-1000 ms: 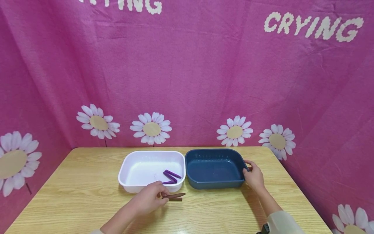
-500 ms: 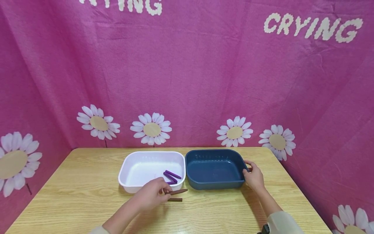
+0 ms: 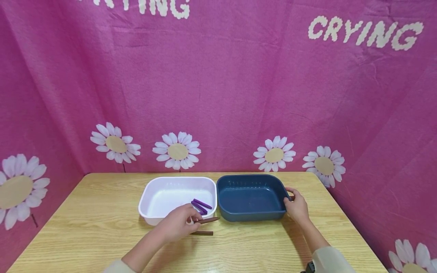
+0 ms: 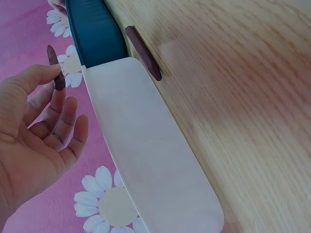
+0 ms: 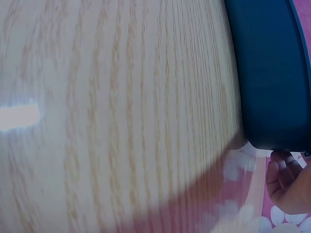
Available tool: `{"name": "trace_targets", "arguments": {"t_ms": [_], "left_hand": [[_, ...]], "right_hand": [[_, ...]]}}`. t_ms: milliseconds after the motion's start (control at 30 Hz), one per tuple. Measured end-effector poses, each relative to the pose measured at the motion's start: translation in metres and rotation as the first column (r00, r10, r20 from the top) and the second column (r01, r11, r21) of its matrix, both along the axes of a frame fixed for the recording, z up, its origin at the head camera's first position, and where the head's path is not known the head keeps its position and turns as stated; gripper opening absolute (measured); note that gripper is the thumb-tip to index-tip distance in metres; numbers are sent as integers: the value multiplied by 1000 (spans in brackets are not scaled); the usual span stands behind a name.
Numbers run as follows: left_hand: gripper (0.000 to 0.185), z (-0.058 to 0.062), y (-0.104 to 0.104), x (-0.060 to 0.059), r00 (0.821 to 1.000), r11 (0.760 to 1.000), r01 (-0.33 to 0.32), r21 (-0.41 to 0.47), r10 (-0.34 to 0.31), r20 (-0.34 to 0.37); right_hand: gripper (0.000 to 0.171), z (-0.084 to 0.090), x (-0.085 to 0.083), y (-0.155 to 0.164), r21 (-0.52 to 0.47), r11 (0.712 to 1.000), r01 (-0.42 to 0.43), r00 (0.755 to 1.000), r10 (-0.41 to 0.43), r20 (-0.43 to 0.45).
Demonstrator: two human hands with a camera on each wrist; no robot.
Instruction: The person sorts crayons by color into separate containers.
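Note:
My left hand [image 3: 179, 224] pinches a brown crayon [image 3: 209, 220] between thumb and fingertips, just above the near rim of the white basin [image 3: 153, 189]. In the left wrist view the crayon [image 4: 55, 68] stands off from the basin wall. A second brown crayon [image 3: 205, 233] lies on the table in front. Several purple crayons [image 3: 202, 204] lie inside the white basin at its right side. My right hand [image 3: 297, 206] grips the right edge of the dark blue basin [image 3: 252, 216], thumb on its near side. A small reddish-brown bit [image 3: 292, 197] shows between its fingers.
The two basins stand side by side on a wooden table [image 3: 106, 212], close to its back edge. Behind it and along both sides hangs a pink curtain [image 3: 218, 94] with daisies. A black band [image 3: 310, 267] shows at the right wrist.
My left hand has lifted one brown crayon off the table and moved it up toward the white basin's rim; the other stays behind. My right hand has stayed at the blue basin.

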State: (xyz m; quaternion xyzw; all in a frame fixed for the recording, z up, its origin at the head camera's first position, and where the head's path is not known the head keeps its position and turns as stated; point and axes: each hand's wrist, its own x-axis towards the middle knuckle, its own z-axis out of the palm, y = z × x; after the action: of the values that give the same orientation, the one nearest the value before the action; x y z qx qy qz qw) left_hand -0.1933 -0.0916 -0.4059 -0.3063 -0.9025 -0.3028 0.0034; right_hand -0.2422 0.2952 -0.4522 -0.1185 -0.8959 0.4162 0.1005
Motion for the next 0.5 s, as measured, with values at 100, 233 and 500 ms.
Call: {"name": "trace_targets", "arguments": {"t_ms": [100,233,500], "left_hand": [[4,1,0,-2,1000,1000,0,8,0,9],[4,2,1,-4,1000,1000,0,16,-1,22],[6,5,3,-7,1000,1000,-13,27,13,1]], "right_hand": [[43,-1,0,0,6,1000,2,1000,-2,-3],[43,-2,1,0,8,1000,3,1000,-3,-3],[43,-1,1,1,3,1000,3,1000,-3,-8]]}}
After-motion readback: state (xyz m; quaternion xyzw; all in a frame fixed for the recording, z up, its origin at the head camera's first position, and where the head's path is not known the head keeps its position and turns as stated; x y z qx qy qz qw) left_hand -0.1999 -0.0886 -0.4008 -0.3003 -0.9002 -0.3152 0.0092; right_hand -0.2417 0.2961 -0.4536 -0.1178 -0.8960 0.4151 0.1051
